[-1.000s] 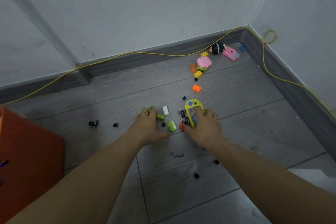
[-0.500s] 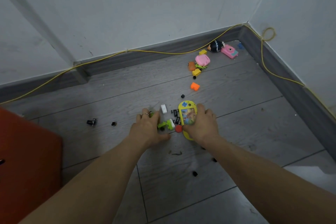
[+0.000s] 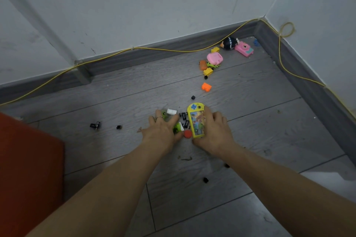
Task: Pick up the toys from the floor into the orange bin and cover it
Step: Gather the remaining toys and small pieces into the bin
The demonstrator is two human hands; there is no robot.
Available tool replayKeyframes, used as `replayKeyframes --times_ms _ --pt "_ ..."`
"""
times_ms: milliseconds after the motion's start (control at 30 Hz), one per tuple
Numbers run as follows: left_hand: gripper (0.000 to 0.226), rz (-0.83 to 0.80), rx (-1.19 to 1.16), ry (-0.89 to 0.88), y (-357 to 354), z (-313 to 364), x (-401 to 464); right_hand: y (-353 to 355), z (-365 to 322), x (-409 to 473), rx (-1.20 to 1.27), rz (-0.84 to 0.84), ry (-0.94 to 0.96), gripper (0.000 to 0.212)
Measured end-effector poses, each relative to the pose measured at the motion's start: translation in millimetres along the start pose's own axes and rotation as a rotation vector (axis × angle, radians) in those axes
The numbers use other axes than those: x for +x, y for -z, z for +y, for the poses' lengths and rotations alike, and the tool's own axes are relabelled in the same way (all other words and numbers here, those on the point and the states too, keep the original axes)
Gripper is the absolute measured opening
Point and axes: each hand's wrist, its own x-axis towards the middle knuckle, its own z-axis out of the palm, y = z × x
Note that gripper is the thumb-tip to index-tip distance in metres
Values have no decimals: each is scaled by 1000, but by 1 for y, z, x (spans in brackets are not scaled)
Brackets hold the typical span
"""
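Nearest, at about 8 o'clock, the orange bin (image 3: pixel 28 169) fills the lower left corner of the view on the grey wood-look floor (image 3: pixel 260 132). Two small black pieces (image 3: pixel 205 180) lie on the floor between the forearms, toward 6 o'clock.

At centre, both hands press down on a cluster of toys. The left hand (image 3: pixel 162 133), fingers spread and flat, covers green blocks (image 3: pixel 177 128), with a white block (image 3: pixel 171 111) just beyond its fingertips; it grips nothing that can be seen. The right hand (image 3: pixel 213 132) lies along the right edge of a yellow toy phone (image 3: pixel 196 121), its fingers curled against the phone's side. A red round piece (image 3: pixel 187 134) sits between the two hands, touching the phone's near corner. Black wheel pieces (image 3: pixel 184 119) lie between the hands.

At 9 o'clock, two more black parts (image 3: pixel 95 125) lie apart. Toward 1 o'clock come an orange block (image 3: pixel 206 87), then yellow blocks (image 3: pixel 208 71), a pink toy (image 3: pixel 214 58), a pink toy camera (image 3: pixel 244 50) and a dark figure (image 3: pixel 229 42) by the skirting, where a yellow cable (image 3: pixel 173 50) runs.
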Motion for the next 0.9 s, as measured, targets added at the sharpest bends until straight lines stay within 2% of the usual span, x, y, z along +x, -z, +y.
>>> replayKeyframes --times_ms 167,367,533,700,800,900 --pt "45 12 49 -56 -3 -4 1 2 -4 -1 -33 -20 -24 117" --pt "46 16 7 -52 -3 -14 1 -2 -12 0 -63 -12 -96 116" --pt "63 24 17 -1 -2 -11 -2 1 -14 5 55 -43 -161 120" --pt "80 -60 45 149 -2 -6 -3 17 -5 12 -4 -161 -243 129" --pt "78 -76 28 164 -5 -6 -4 27 1 18 139 -296 -344 125" --pt "64 -20 23 111 -3 -3 -5 32 8 20 288 -293 -423 123"
